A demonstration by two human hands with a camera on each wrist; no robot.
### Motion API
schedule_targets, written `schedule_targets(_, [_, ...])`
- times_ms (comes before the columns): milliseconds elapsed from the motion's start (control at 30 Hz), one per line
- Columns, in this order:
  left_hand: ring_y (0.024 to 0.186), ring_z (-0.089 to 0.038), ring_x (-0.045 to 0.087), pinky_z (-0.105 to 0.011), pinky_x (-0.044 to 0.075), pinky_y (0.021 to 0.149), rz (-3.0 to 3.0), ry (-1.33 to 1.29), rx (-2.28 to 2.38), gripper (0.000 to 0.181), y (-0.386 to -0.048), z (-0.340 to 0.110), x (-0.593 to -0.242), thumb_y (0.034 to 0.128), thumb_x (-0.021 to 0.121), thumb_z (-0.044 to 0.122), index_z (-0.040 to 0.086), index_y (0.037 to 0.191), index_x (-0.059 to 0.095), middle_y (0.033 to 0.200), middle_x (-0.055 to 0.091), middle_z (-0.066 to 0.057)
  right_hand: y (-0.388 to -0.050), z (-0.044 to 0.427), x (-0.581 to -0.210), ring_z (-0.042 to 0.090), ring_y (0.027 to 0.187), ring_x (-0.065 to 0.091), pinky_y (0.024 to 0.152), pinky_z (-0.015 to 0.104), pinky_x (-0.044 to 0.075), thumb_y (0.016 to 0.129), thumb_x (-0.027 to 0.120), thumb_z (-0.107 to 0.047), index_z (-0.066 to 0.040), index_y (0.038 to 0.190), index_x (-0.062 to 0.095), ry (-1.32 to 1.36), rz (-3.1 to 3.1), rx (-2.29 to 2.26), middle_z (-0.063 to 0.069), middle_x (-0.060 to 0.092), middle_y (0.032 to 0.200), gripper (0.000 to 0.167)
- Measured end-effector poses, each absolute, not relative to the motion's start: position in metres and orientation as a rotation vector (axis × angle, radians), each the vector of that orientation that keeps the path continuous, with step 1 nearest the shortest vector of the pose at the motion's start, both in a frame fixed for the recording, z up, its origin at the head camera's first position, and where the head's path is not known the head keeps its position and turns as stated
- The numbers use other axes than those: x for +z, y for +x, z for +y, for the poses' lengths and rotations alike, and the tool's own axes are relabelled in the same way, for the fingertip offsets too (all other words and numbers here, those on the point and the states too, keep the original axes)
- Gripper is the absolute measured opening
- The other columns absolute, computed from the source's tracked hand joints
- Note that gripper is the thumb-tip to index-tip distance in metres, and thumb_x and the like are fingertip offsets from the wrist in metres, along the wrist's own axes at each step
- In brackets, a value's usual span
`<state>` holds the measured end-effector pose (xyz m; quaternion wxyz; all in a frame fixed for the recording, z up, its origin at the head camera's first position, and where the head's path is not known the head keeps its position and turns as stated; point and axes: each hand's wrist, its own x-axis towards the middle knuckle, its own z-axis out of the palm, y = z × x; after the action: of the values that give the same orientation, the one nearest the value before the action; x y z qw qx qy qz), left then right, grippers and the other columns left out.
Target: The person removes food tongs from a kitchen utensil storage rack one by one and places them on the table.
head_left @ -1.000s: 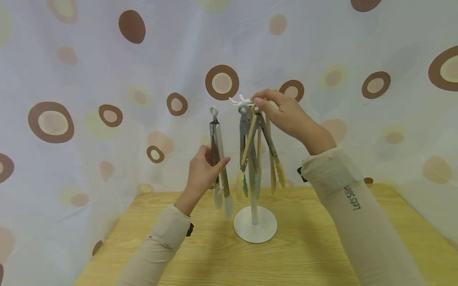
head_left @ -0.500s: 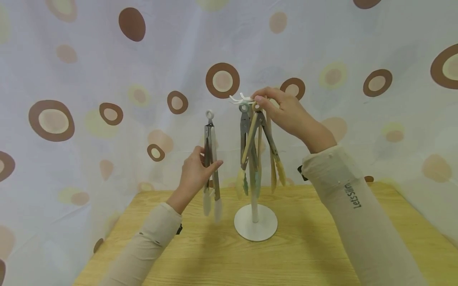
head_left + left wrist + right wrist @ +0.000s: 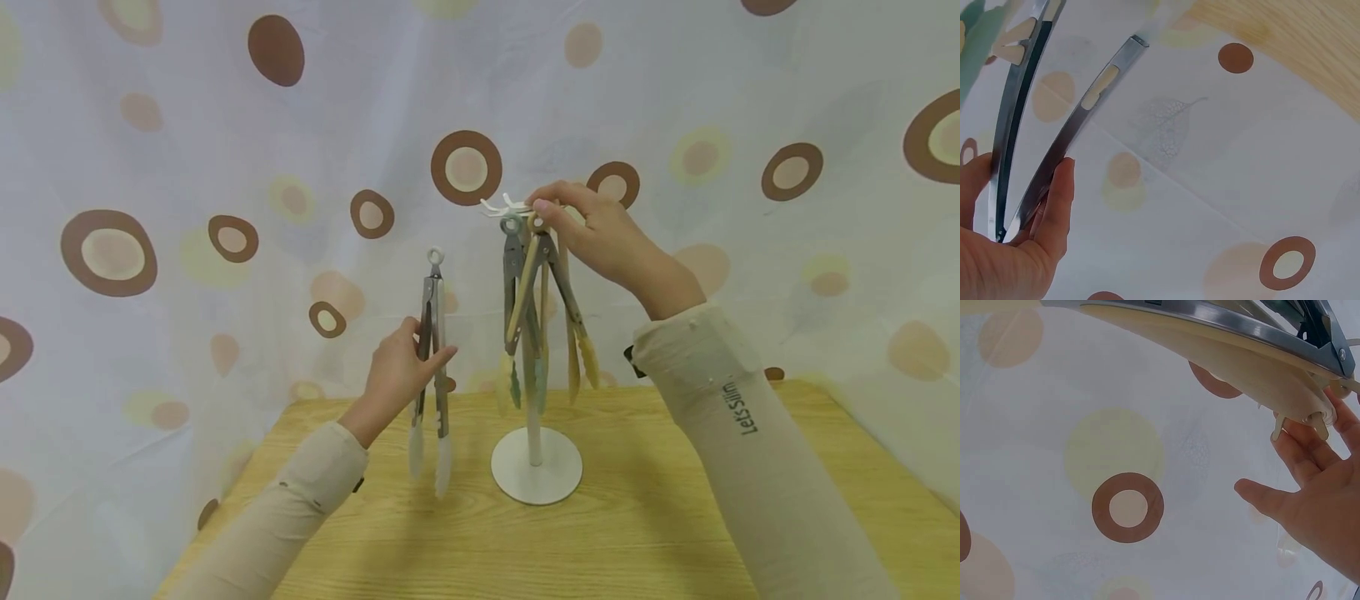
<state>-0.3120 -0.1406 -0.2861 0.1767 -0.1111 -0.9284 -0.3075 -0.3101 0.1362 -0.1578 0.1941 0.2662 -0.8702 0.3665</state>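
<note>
White-tipped tongs: upright with tips down, between the stand and the left edge of the wood-grain worktop (image 3: 360,533); these tongs (image 3: 441,400) are ring-end up.
My left hand: my left hand (image 3: 396,362) grips their legs between thumb and fingers.
My right hand: well apart from the left, my right hand (image 3: 607,237) pinches the top of the utensil stand (image 3: 536,487).
Stand: its round base sits toward the worktop's far edge.
Hanging there: yellow-tipped tongs (image 3: 525,292), legs spread, beside teal-tipped tongs (image 3: 512,258).
Backdrop: a spotted sheet (image 3: 300,150).
</note>
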Motion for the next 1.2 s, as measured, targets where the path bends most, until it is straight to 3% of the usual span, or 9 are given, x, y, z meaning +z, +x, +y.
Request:
schedule_targets(867, [0.054,-0.018,0.055,-0.03,0.044,0.05,-2.796,-0.285,-0.745,0.045,-0.315,-0.152,-0.307,0.0901,0.065,0.043,0.002,0.102,0.051,0.07,0.059,-0.007,-0.31,0.136,-0.158,0.027,0.134,0.038,0.107,0.054,0.026,0.102,0.04,-0.042,-0.017,0.129,0.056,0.757,-2.423,1.023,0.005,0.048,0.141,0.04])
schedule_targets(1200, [0.052,-0.017,0.047,-0.029,0.038,0.048,-2.831,-0.3,-0.7,0.041,-0.314,-0.148,-0.321,0.0891,0.066,0.044,0.005,0.089,0.051,0.065,0.051,-0.005,-0.312,0.136,-0.16,0.026,0.134,0.038,0.107,0.054,0.027,0.102,0.041,-0.043,-0.019,0.128,0.057,0.738,-2.421,1.043,0.003,0.049,0.141,0.04])
